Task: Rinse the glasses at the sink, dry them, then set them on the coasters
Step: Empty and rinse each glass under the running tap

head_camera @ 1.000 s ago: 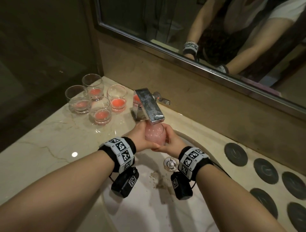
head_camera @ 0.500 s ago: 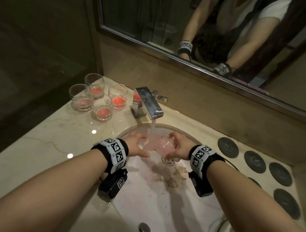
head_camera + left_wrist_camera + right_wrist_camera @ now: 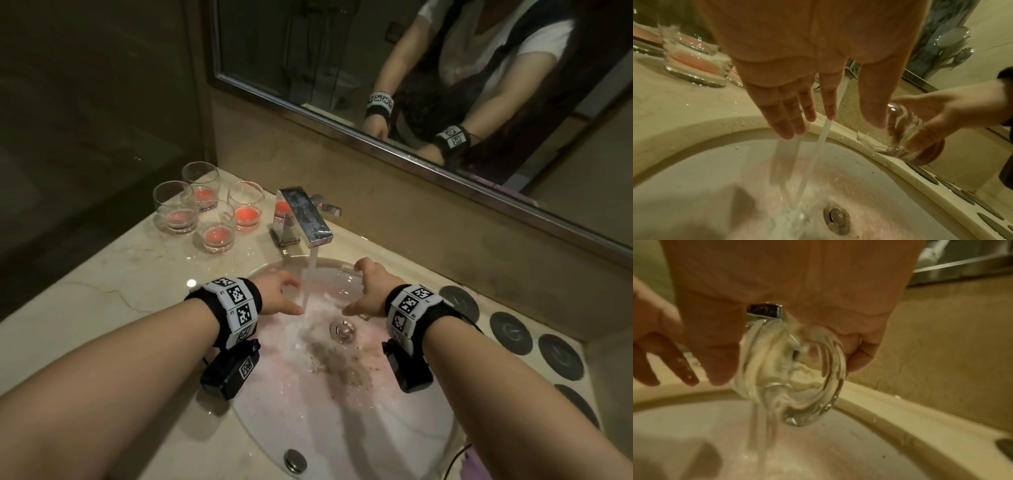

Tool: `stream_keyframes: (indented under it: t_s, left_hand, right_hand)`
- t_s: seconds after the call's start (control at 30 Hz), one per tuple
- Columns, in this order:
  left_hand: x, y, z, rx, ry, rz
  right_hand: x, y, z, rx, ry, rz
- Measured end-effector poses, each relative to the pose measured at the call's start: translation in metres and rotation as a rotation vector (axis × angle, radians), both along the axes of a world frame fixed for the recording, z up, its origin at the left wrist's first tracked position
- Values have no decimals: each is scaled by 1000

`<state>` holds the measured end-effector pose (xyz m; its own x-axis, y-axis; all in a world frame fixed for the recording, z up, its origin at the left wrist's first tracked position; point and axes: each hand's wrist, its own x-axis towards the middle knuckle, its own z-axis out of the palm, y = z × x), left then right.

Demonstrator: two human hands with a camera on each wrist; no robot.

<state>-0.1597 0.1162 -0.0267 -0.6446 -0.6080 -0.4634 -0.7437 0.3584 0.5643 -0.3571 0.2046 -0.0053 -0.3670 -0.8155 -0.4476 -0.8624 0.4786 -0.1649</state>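
Note:
My right hand (image 3: 363,291) grips a clear glass (image 3: 340,291) tipped on its side over the white sink basin (image 3: 394,428), just right of the running water. In the right wrist view the glass (image 3: 795,379) looks empty and wet, with my fingers (image 3: 859,356) curled round it. My left hand (image 3: 290,296) is open and holds nothing. Its straight fingers (image 3: 789,120) hang in the stream from the chrome faucet (image 3: 305,216). Several glasses with pink liquid (image 3: 215,228) stand on the counter to the left. Dark round coasters (image 3: 510,333) lie at the right.
Pinkish water and brown specks lie in the basin around the drain (image 3: 342,330). The marble counter (image 3: 102,301) runs left of the sink. A wall mirror (image 3: 376,68) hangs behind the faucet. One pink glass (image 3: 692,61) stands close to my left hand.
The glass has come down from under the spout and moved right, tipped over, its pink water gone. My left hand has let go of it and now hangs open in the stream.

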Motion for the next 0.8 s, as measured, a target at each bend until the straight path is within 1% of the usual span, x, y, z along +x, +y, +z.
stream_keyframes:
  t_s: [0.1,0.2,0.3,0.37,0.43,0.53,0.67,0.8]
  left_hand:
    - [4,-1,3,-8,19,31]
    - [9,-7,1,-24,26,60]
    - [11,-14,-2,-4,39,71]
    - [10,-23,-6,6,37,52]
    - [7,-23,-4,-4,54,44]
    - [3,-31,-5,9,72,20]
    - [0,-38,-6,30,92,9]
    - [-2,-44,-3,29,89,-7]
  right_hand:
    - [3,-1,-12,-82,-169,-96]
    - [4,-5,-29,-150,-288,-180]
    - [9,-9,-40,-209,-380,-220]
    - [13,-15,-46,-255,-393,-243]
    - [18,-16,-46,-289,-377,-215]
    - [23,-25,-51,-265,-409,-233]
    - [29,-31,-52,-302,-459,-267]
    - [29,-32,-52,-298,-496,-279]
